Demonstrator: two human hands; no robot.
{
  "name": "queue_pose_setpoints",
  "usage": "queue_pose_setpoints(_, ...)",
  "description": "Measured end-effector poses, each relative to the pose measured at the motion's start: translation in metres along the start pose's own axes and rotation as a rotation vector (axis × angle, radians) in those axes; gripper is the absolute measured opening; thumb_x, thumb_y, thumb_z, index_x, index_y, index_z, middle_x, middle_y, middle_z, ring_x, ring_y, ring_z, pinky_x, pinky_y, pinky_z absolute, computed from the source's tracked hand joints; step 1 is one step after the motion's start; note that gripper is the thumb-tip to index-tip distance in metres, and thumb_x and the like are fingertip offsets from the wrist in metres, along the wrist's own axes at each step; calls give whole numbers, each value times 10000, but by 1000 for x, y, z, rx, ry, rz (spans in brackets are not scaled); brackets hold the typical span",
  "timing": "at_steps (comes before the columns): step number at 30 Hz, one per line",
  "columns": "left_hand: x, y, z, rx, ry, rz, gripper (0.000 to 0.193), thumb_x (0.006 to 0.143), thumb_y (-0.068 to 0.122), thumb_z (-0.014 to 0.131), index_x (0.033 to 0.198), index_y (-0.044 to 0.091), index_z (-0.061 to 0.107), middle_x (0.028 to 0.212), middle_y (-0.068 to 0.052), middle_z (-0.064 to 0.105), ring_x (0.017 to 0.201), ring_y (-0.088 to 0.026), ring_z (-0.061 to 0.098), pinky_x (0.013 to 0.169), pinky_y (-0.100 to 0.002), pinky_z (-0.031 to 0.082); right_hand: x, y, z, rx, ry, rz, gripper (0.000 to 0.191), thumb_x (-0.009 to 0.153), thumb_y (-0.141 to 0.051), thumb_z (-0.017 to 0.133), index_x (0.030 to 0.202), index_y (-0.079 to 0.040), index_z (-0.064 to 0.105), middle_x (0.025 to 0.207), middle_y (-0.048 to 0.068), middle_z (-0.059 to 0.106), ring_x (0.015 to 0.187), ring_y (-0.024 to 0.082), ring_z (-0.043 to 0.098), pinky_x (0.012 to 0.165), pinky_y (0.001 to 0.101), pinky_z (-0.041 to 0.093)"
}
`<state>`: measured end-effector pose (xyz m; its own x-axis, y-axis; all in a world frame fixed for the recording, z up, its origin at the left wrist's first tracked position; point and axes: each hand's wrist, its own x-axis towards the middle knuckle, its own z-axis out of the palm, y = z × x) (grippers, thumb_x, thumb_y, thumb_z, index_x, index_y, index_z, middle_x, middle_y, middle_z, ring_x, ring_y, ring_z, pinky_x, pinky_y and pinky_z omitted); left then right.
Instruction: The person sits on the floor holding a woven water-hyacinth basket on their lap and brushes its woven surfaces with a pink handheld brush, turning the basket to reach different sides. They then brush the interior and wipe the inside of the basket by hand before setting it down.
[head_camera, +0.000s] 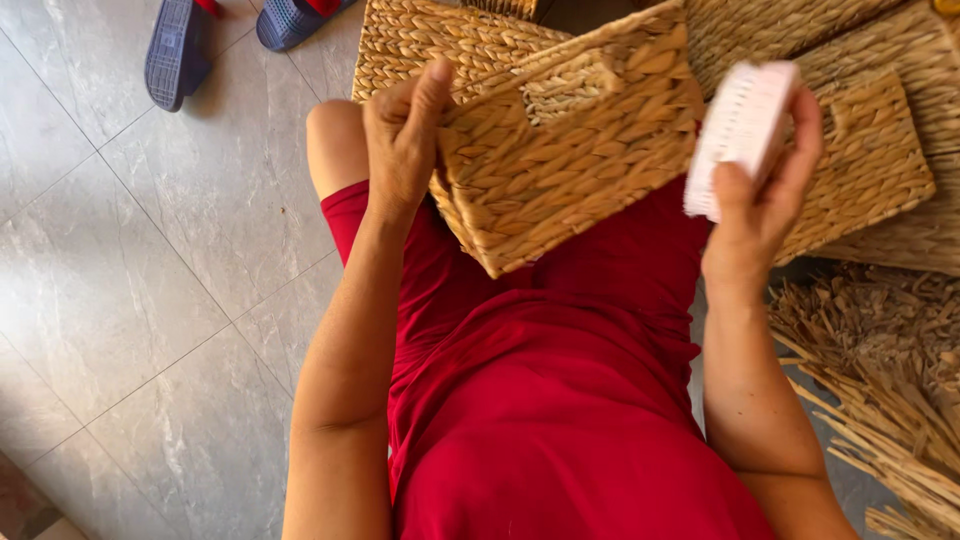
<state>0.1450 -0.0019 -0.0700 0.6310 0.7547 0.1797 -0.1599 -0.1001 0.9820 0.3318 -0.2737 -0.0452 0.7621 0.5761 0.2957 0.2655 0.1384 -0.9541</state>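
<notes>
The person sits with a woven basket (570, 150) resting tilted on the lap, over a red garment (540, 400), one bottom corner pointing down toward the thighs. The left hand (405, 140) holds the basket's left edge, the grip clamped on the rim with the thumb raised along the upper corner and the fingers hidden behind the weave. The right hand (765, 200) is lifted just beside the basket's right side, the grip closed around a pale pink scrubbing brush (742, 135), thumb on the near face and fingers wrapped over the far edge; the brush stands nearly upright with its bristles facing left toward the basket, close to the weave though contact cannot be told. Behind the held basket, more woven baskets (870, 150) of the same straw colour lie stacked on the floor at the top and right. A heap of loose dried straw fibre (880, 370) lies on the floor at the lower right, beside the right forearm. The grey tiled floor (150, 300) spreads to the left, and 2 blue sandals (180, 50) sit at the top left corner, well apart from the hands
</notes>
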Motion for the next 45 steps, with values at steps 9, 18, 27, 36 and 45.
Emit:
queue_pose_setpoints(9,-11,-17,4,-152,167,-125,507,1052,361,649,657,65,531,651,67,442,629,-60,342,578,-260,278,-50,-51,117,-638,-563,-529,807,820,-395,872,1494,-154,497,1128,121,560,1029,300,552,894,467,498)
queue_pose_setpoints(18,-23,-10,-1,-119,25,-25,422,1047,258,680,707,66,519,703,72,464,682,-52,367,614,-256,310,18,36,0,-767,-50,-303,773,1024,-174,833,1618,-144,338,1389,156,470,1325,249,527,1089,396,524)
queue_pose_setpoints(27,-21,-23,0,-206,134,-60,455,1043,181,687,677,100,428,686,88,389,652,-43,282,594,-258,223,-57,-36,120,-535,-548,-483,840,825,-387,860,1521,-163,446,1151,91,534,1022,286,543,887,473,487)
queue_pose_setpoints(36,-29,-23,1,-266,90,-26,459,1047,186,701,687,107,428,706,95,417,684,-44,304,624,-259,257,3,31,23,-823,-164,-374,868,1008,-284,909,1606,-221,282,1337,126,480,1264,257,553,1058,384,511)
queue_pose_setpoints(45,-24,-31,4,-237,175,-96,302,1016,172,681,745,45,641,702,88,500,648,-39,377,581,-250,296,-43,9,73,-573,-352,-419,841,937,-260,813,1608,-190,311,1351,196,498,1208,326,548,1016,452,511)
